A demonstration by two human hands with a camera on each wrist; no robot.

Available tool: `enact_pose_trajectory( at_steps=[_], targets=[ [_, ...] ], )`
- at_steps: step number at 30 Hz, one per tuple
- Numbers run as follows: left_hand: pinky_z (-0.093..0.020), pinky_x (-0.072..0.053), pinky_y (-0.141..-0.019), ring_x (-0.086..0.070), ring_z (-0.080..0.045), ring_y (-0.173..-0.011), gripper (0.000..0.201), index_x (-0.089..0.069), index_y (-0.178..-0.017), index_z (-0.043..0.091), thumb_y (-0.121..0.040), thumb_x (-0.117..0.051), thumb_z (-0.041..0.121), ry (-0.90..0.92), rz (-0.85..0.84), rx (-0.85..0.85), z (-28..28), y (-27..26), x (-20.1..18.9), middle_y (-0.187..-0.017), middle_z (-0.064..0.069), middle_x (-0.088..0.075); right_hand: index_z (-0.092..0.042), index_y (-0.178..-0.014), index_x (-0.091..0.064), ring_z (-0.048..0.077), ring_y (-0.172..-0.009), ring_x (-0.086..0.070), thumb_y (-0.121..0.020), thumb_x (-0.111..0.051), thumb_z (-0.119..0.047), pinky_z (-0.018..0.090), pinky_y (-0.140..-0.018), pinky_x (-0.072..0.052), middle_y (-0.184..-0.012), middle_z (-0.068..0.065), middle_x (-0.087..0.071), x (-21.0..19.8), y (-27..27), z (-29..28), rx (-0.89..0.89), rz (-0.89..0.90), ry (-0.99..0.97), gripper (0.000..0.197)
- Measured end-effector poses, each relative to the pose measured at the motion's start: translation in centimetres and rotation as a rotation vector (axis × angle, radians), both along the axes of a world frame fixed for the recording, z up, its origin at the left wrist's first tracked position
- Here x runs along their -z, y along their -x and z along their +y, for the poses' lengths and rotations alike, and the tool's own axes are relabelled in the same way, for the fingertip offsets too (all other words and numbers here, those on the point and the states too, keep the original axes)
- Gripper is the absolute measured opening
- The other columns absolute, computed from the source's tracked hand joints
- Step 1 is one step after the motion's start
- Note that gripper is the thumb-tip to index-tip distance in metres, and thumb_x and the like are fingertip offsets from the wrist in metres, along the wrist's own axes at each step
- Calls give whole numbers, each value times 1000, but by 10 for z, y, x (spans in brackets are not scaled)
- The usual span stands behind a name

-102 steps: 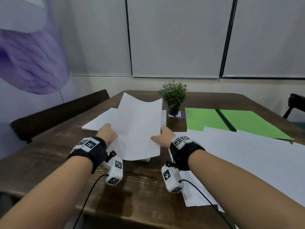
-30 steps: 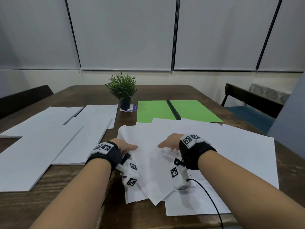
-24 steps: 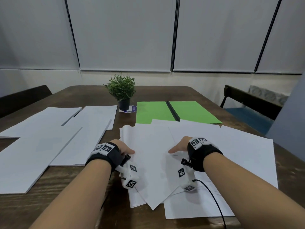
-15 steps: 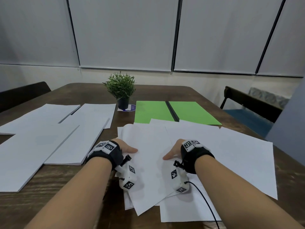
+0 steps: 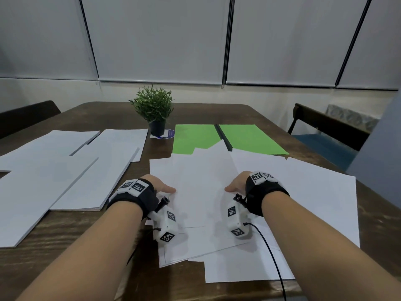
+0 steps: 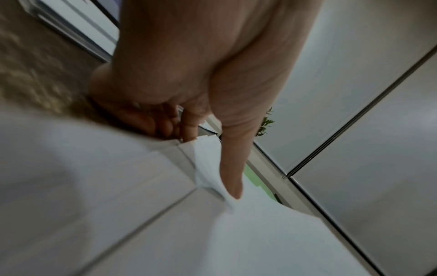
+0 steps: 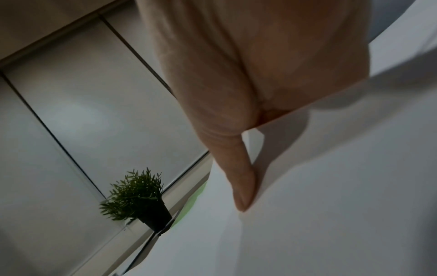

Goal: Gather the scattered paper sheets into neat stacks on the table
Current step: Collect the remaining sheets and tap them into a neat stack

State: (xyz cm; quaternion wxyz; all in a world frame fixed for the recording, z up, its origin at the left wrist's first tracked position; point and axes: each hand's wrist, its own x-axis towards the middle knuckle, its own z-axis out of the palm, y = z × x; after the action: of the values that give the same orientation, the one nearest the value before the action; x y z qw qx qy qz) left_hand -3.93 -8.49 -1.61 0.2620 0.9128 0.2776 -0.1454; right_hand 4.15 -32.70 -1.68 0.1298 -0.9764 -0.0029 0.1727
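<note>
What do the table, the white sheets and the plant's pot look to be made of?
Table: dark brown wood or wood veneer, with streaky grain and a dull sheen. White sheets: thin matte paper, an edge curling under the left hand. Pot: black, smooth, probably plastic; too small to tell.

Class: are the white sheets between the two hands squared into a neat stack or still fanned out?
Fanned out. The white sheets overlap at different angles, corners poking out front and back, unlike the neat stacks on the left.

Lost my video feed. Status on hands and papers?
Left hand and right hand grip loose sheets. Sheets unsquared, overlapping green paper. Nothing blocking.
</note>
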Motion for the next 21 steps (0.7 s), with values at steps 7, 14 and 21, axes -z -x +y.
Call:
enact_pose_trajectory(
  at_steps=[7,14,21],
  targets=[
    [-26,-38,-94,-45,-28,-130,47,-45,-135,-2,-102,-40,30,20,-113,-53,-16,3,-13,-142,-16,-47,-13,-122,-61,27,-114,-58,-82,-72,-44,34,-98,-45,-128,9,-61,3,3,1,28,27,-46,52],
    [-32,-41,-96,-51,-31,-121,39,-56,-123,-5,-101,-41,25,2,-356,-17,4,4,-20,-128,-20,-56,-11,-120,-63,28,-111,-60,-79,-74,-46,36,-98,-46,-125,10,-63,3,5,0,20,17,-63,54],
    [-38,-46,-81,-59,-40,-98,20,-61,-89,-3,-95,-50,13,-36,-785,-180,46,11,-38,-100,-28,-64,-14,-118,-63,27,-104,-59,-77,-74,-50,34,-96,-46,-124,9,-63,2,12,-1,40,8,-95,56]
  ],
)
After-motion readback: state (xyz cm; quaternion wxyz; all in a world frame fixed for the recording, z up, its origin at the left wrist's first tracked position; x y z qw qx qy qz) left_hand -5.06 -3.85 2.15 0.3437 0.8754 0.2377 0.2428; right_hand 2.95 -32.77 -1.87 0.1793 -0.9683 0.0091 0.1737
